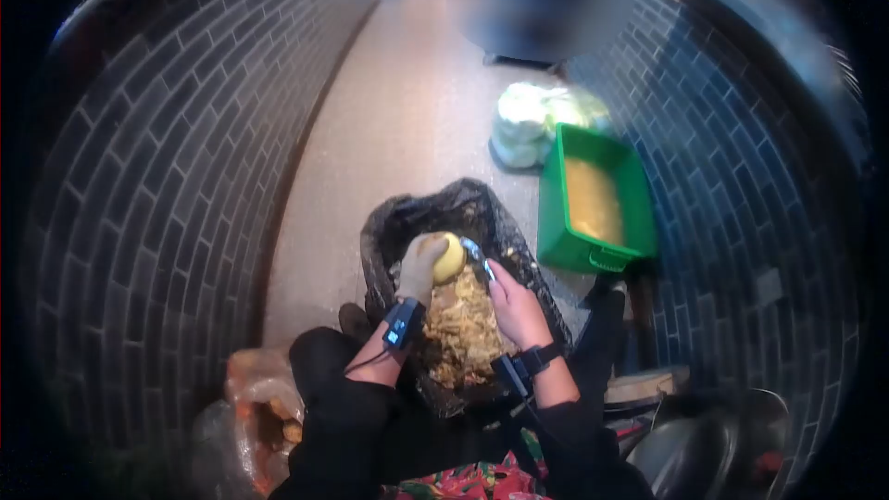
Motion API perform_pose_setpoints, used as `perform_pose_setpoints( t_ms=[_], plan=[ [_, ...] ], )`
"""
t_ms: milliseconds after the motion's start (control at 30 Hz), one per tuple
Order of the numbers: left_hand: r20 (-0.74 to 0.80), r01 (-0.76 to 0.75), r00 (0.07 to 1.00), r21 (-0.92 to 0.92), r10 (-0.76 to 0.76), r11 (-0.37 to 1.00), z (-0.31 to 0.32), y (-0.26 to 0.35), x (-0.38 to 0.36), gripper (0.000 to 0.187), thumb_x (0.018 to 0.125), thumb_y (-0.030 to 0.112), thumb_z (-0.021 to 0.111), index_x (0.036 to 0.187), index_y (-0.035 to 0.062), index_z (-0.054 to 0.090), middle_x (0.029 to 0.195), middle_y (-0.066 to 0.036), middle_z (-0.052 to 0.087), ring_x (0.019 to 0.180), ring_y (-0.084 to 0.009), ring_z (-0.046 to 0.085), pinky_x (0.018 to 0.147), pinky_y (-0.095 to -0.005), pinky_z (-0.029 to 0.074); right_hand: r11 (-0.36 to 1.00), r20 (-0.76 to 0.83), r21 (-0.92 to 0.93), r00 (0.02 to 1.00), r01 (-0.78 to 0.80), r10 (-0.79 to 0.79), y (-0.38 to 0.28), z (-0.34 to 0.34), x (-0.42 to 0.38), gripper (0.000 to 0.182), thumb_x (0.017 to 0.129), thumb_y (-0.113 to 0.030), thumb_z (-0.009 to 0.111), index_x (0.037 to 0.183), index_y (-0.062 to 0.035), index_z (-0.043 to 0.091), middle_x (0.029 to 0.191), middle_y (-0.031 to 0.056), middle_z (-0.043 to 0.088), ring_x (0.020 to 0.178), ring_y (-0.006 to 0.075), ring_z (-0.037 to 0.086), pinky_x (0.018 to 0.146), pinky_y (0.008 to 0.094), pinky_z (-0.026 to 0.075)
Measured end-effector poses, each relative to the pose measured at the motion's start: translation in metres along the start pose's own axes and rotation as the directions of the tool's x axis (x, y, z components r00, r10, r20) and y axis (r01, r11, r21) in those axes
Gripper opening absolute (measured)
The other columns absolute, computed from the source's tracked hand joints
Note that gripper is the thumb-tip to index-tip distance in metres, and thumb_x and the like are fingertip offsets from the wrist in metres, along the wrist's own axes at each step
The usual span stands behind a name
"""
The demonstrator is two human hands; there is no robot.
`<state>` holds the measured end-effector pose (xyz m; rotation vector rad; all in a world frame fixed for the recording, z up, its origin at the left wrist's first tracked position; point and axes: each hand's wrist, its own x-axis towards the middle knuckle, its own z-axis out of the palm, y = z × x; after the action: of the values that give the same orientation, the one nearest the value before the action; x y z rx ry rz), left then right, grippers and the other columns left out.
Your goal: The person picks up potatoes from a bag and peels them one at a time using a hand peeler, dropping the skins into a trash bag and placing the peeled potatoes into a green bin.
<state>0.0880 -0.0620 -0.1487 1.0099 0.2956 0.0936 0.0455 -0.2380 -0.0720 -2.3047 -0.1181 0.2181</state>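
Observation:
My left hand (421, 268), in a pale glove, grips a yellowish potato (451, 257) over an open black plastic bag (398, 222). My right hand (517, 306) is bare and holds a peeler (477, 255) whose blade touches the right side of the potato. A heap of brownish peelings (463, 329) fills the bag under both hands. Each wrist carries a dark strapped device.
A green crate (593, 255) of yellowish contents stands to the right on the floor, with a bag of pale round vegetables (542, 120) behind it. A bag of unpeeled potatoes (269, 403) lies at lower left. Dark brick walls flank the narrow floor. A blurred person sits farther ahead.

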Motion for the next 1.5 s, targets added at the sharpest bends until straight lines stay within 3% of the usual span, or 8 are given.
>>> perform_pose_setpoints(
  t_ms=[433, 700, 1200, 1267, 1367, 1400, 1467, 1500],
  plan=[
    [-0.167, 0.044, 0.985, -0.027, -0.048, 0.999, -0.004, -0.005, 0.009, 0.037, 0.086, 0.022, 0.068, 0.115, 0.0013, 0.059, 0.101, -0.011, 0.064, 0.082, -0.0186, 0.066, 0.068, -0.0304, 0.057, 0.996, 0.103, -0.091, 0.994, -0.022, 0.031, -0.003, 0.008, -0.004, 0.042, 0.098, -0.027, 0.046, 0.138, -0.0168, 0.048, 0.096, 0.0297, 0.063, 0.093, 0.0429, 0.063, 0.082, 0.0437, 0.049],
    [0.009, -0.032, 0.999, 0.093, 0.032, 0.995, -0.003, -0.013, 0.016, 0.037, 0.090, 0.028, 0.060, 0.118, 0.0053, 0.055, 0.103, -0.010, 0.062, 0.086, -0.0204, 0.065, 0.066, -0.0347, 0.057, 1.000, 0.016, 0.028, 1.000, 0.007, -0.007, 0.000, -0.009, 0.010, 0.041, 0.099, -0.026, 0.045, 0.138, -0.0129, 0.049, 0.115, 0.0253, 0.063, 0.110, 0.0380, 0.061, 0.092, 0.0389, 0.047],
    [-0.146, -0.007, 0.989, 0.033, 0.012, 0.999, -0.016, -0.025, 0.015, 0.032, 0.088, 0.026, 0.062, 0.113, 0.0063, 0.058, 0.103, -0.010, 0.063, 0.084, -0.0218, 0.064, 0.068, -0.0336, 0.055, 0.992, 0.066, -0.117, 0.997, 0.048, -0.040, 0.000, 0.025, -0.007, 0.046, 0.097, -0.024, 0.045, 0.142, -0.0165, 0.042, 0.086, 0.0283, 0.064, 0.084, 0.0441, 0.063, 0.077, 0.0503, 0.049],
    [0.049, -0.560, 0.802, 0.411, 0.596, 0.719, -0.012, -0.029, 0.002, 0.028, 0.089, 0.025, 0.062, 0.111, 0.0071, 0.060, 0.102, -0.010, 0.063, 0.083, -0.0233, 0.064, 0.070, -0.0341, 0.054, 0.989, 0.061, -0.142, 0.998, 0.030, -0.022, -0.006, 0.028, -0.010, 0.046, 0.097, -0.024, 0.045, 0.143, -0.0163, 0.041, 0.083, 0.0275, 0.064, 0.080, 0.0440, 0.063, 0.075, 0.0510, 0.048],
    [-0.023, -0.547, 0.736, 0.569, 0.677, 0.614, -0.008, -0.034, 0.000, 0.030, 0.090, 0.028, 0.061, 0.109, 0.0053, 0.060, 0.096, -0.010, 0.065, 0.081, -0.0246, 0.064, 0.073, -0.0362, 0.053, 0.992, 0.019, -0.121, 1.000, 0.023, -0.020, -0.013, 0.041, -0.016, 0.048, 0.098, -0.024, 0.045, 0.144, -0.0148, 0.039, 0.075, 0.0270, 0.063, 0.071, 0.0443, 0.062, 0.068, 0.0526, 0.048],
    [-0.019, -0.546, 0.738, 0.571, 0.674, 0.613, -0.014, -0.039, 0.008, 0.030, 0.090, 0.028, 0.061, 0.109, 0.0053, 0.060, 0.096, -0.010, 0.065, 0.081, -0.0246, 0.064, 0.073, -0.0362, 0.053, 0.993, 0.021, -0.116, 0.999, 0.034, -0.032, -0.012, 0.048, -0.019, 0.048, 0.098, -0.023, 0.045, 0.144, -0.0135, 0.039, 0.073, 0.0275, 0.062, 0.069, 0.0447, 0.061, 0.065, 0.0531, 0.047],
    [-0.366, -0.063, 0.931, -0.129, 0.012, 0.990, -0.030, -0.047, 0.033, 0.034, 0.092, 0.034, 0.058, 0.106, 0.0033, 0.061, 0.090, -0.010, 0.066, 0.078, -0.0233, 0.064, 0.071, -0.0360, 0.053, 0.983, 0.068, -0.181, 0.997, 0.035, -0.023, -0.021, 0.057, -0.028, 0.047, 0.098, -0.022, 0.046, 0.143, -0.0116, 0.039, 0.069, 0.0289, 0.060, 0.065, 0.0460, 0.060, 0.062, 0.0546, 0.046],
    [-0.366, -0.059, 0.931, -0.126, 0.009, 0.990, -0.029, -0.041, 0.030, 0.034, 0.092, 0.034, 0.058, 0.106, 0.0033, 0.061, 0.090, -0.010, 0.066, 0.078, -0.0233, 0.064, 0.071, -0.0360, 0.053, 0.983, 0.069, -0.178, 0.997, 0.031, -0.019, -0.021, 0.066, -0.032, 0.047, 0.098, -0.022, 0.046, 0.143, -0.0116, 0.039, 0.069, 0.0289, 0.060, 0.065, 0.0460, 0.060, 0.062, 0.0546, 0.046]
  ],
)
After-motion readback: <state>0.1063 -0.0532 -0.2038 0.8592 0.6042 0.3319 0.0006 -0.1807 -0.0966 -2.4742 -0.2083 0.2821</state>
